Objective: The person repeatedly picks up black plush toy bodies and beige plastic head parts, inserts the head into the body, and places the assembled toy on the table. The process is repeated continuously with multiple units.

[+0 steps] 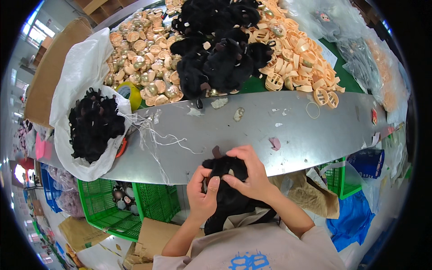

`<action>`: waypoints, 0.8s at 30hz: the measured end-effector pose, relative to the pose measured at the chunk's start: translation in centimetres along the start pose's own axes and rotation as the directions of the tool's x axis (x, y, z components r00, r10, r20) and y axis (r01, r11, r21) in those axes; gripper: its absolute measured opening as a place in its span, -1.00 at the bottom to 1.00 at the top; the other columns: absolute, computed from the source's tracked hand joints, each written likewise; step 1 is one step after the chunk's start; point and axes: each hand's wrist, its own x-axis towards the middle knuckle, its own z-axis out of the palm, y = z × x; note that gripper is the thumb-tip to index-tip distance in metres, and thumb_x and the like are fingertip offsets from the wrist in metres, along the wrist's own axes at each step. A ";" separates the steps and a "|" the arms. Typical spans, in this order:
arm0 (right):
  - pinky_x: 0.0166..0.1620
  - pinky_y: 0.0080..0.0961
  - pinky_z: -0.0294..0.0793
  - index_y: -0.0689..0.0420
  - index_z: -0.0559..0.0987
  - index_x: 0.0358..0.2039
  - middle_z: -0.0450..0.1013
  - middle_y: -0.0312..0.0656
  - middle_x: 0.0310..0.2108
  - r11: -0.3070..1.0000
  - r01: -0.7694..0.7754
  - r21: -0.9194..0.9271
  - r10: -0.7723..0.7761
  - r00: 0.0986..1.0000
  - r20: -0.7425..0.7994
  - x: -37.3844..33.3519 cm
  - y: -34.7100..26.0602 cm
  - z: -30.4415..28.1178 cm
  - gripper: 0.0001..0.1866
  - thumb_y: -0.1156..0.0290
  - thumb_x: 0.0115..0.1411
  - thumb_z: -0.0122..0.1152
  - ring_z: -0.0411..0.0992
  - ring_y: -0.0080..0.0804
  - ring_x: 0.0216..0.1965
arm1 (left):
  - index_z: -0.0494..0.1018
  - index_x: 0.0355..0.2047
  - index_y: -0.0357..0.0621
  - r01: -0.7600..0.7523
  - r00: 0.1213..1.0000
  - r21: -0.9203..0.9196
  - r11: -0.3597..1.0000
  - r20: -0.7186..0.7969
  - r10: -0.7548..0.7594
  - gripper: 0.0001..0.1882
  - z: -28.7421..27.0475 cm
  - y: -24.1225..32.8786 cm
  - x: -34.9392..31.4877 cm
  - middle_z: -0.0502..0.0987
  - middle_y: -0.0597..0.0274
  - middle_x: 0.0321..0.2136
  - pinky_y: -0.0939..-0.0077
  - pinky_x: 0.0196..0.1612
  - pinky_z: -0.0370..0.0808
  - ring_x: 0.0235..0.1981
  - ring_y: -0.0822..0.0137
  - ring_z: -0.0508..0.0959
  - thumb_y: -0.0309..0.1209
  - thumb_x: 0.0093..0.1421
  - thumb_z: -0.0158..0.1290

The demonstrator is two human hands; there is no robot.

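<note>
At the near edge of the metal table, both my hands grip a black plush toy piece (225, 166) with a small brown tab at its top and a pale spot in its middle. My left hand (202, 195) pinches its left side, thumb against the front. On the other side, my right hand (249, 175) has its fingers curled over the top and its thumb pressed near the pale spot. More black fabric hangs down toward my lap. Across the table lies a heap of similar black plush pieces (222, 63).
Round tan parts with shiny gold ones (139, 58) lie far left; slotted tan plastic parts (297, 58) lie far right. A white sack (78, 81) holds black pieces beside yellow tape (130, 94). White strings (157, 135) trail over the metal tabletop (252, 130). Green crates (110, 220) stand below.
</note>
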 end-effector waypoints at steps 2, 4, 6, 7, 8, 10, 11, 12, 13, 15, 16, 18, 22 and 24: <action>-0.04 -0.25 0.49 0.16 0.45 0.08 0.38 -0.01 -0.01 0.996 0.015 -0.083 -0.015 1.000 0.003 -0.2 0.0 0.2 -0.43 0.48 0.03 0.43 0.45 0.02 -0.06 | 0.39 -0.38 -0.24 -0.087 0.996 0.147 0.985 0.044 0.081 -0.79 -0.6 0.7 -0.2 0.29 0.29 -0.51 0.55 -0.42 0.24 -0.51 0.45 0.26 -0.37 0.29 0.14; -0.05 -0.24 0.51 0.17 0.45 0.08 0.39 0.00 -0.01 0.985 -0.059 -0.162 0.062 0.998 0.015 -0.1 -1.0 0.3 -0.42 0.50 0.02 0.42 0.46 0.02 -0.07 | 0.40 -0.38 -0.24 -0.097 0.994 0.212 0.972 0.074 0.083 -0.81 -1.0 1.0 -0.7 0.31 0.26 -0.50 0.54 -0.42 0.25 -0.51 0.44 0.28 -0.41 0.26 0.16; -0.07 -0.23 0.52 0.17 0.45 0.08 0.39 0.01 -0.01 0.984 -0.035 -0.173 0.040 0.999 0.026 0.5 -1.6 0.5 -0.42 0.50 0.02 0.42 0.48 0.02 -0.10 | 0.40 -0.36 -0.25 -0.234 0.971 0.307 0.923 0.119 0.207 -0.82 -1.5 2.3 -0.3 0.33 0.24 -0.49 0.53 -0.42 0.27 -0.50 0.43 0.30 -0.44 0.24 0.17; -0.08 -0.22 0.52 0.18 0.45 0.08 0.40 0.01 -0.01 0.988 0.014 -0.157 -0.008 0.999 0.036 0.8 -1.7 0.6 -0.43 0.50 0.03 0.41 0.49 0.02 -0.12 | 0.41 -0.34 -0.25 -0.310 0.950 0.404 0.861 0.169 0.263 -0.83 -2.7 2.6 0.0 0.35 0.20 -0.48 0.50 -0.41 0.31 -0.49 0.40 0.35 -0.47 0.21 0.19; -0.09 -0.22 0.53 0.18 0.46 0.08 0.40 0.01 -0.01 0.988 0.065 -0.140 -0.059 0.997 0.043 1.2 -1.8 0.6 -0.44 0.49 0.03 0.40 0.49 0.01 -0.14 | 0.41 -0.34 -0.25 -0.340 0.939 0.436 0.833 0.103 0.329 -0.83 -3.7 3.8 0.8 0.36 0.20 -0.48 0.50 -0.39 0.32 -0.48 0.38 0.36 -0.46 0.21 0.18; -0.13 -0.27 0.53 0.18 0.46 0.08 0.42 0.01 0.00 0.993 0.073 -0.089 -0.072 0.997 0.020 1.4 -1.9 -0.2 -0.47 0.44 0.07 0.37 0.52 -0.09 -0.22 | 0.40 -0.34 -0.25 -0.396 0.890 0.480 0.782 -0.007 0.455 -0.83 -5.9 7.1 3.7 0.37 0.20 -0.47 0.49 -0.36 0.33 -0.47 0.36 0.38 -0.44 0.23 0.16; -0.14 -0.29 0.52 0.19 0.46 0.07 0.42 0.02 0.00 0.996 0.046 -0.082 -0.047 0.999 -0.009 1.0 -1.7 -0.8 -0.48 0.44 0.07 0.36 0.52 -0.11 -0.24 | 0.40 -0.35 -0.25 -0.384 0.866 0.565 0.731 -0.055 0.497 -0.82 -8.2 8.5 5.2 0.38 0.20 -0.47 0.48 -0.34 0.34 -0.46 0.34 0.39 -0.41 0.23 0.14; -0.15 -0.31 0.52 0.19 0.47 0.07 0.42 0.02 -0.01 0.997 0.019 -0.073 -0.021 0.999 -0.038 0.7 -1.5 -1.4 -0.49 0.43 0.08 0.35 0.52 -0.14 -0.26 | 0.40 -0.36 -0.25 -0.361 0.835 0.643 0.675 -0.099 0.541 -0.81 -11.1 10.3 6.9 0.39 0.21 -0.46 0.48 -0.32 0.35 -0.44 0.33 0.41 -0.38 0.24 0.13; -0.16 -0.32 0.52 0.20 0.47 0.05 0.43 0.02 -0.02 0.994 -0.014 -0.109 0.007 0.998 -0.065 0.4 -1.1 -2.0 -0.51 0.44 0.08 0.33 0.52 -0.18 -0.27 | 0.40 -0.38 -0.23 -0.258 0.808 0.769 0.585 -0.160 0.567 -0.80 -13.9 12.5 8.2 0.39 0.23 -0.47 0.47 -0.29 0.35 -0.42 0.34 0.41 -0.35 0.23 0.12; -0.19 -0.34 0.50 0.22 0.50 -0.01 0.47 0.00 -0.10 0.971 -0.069 -0.231 0.040 0.991 -0.129 -0.5 -0.1 -3.9 -0.57 0.47 0.07 0.30 0.50 -0.23 -0.33 | 0.43 -0.36 -0.23 -0.072 0.732 0.868 0.490 -0.288 0.618 -0.84 -18.1 15.6 11.4 0.42 0.16 -0.44 0.35 -0.22 0.39 -0.36 0.24 0.45 -0.39 0.21 0.12; -0.24 -0.32 0.49 0.21 0.55 -0.09 0.49 -0.05 -0.18 0.957 -0.110 -0.269 0.075 0.987 -0.139 -0.8 0.1 -4.5 -0.64 0.47 0.06 0.30 0.48 -0.22 -0.38 | 0.44 -0.33 -0.23 0.031 0.669 0.941 0.337 -0.270 0.693 -0.84 -20.7 16.8 12.7 0.44 0.12 -0.40 0.30 -0.18 0.41 -0.32 0.19 0.47 -0.39 0.21 0.12; -0.26 -0.31 0.44 0.19 0.58 -0.20 0.50 -0.10 -0.26 0.899 -0.100 -0.427 0.055 0.992 -0.118 -1.6 0.8 -5.9 -0.74 0.49 0.05 0.28 0.45 -0.20 -0.38 | 0.48 -0.21 -0.23 0.043 0.576 0.994 0.105 -0.110 0.810 -0.79 -25.6 16.8 15.3 0.50 0.04 -0.26 0.19 -0.02 0.41 -0.17 0.06 0.49 -0.37 0.22 0.13; -0.24 -0.29 0.39 0.17 0.57 -0.30 0.51 -0.13 -0.30 0.864 -0.160 -0.477 0.090 0.982 -0.165 -2.7 1.8 -7.6 -0.84 0.51 0.06 0.24 0.42 -0.18 -0.33 | 0.40 0.17 -0.24 0.044 0.780 0.990 0.131 -0.116 0.615 -0.49 -30.7 10.4 19.0 0.45 -0.10 0.13 0.13 0.27 0.26 0.18 -0.08 0.39 -0.18 0.32 0.05; -0.22 -0.29 0.38 0.17 0.56 -0.33 0.51 -0.13 -0.30 0.864 -0.181 -0.469 0.102 0.977 -0.188 -3.4 2.4 -7.9 -0.87 0.51 0.07 0.22 0.41 -0.16 -0.30 | 0.33 0.26 -0.22 0.110 0.788 0.979 0.170 -0.190 0.586 -0.40 -29.2 9.3 19.2 0.38 -0.15 0.22 0.10 0.33 0.20 0.25 -0.13 0.33 -0.11 0.35 0.01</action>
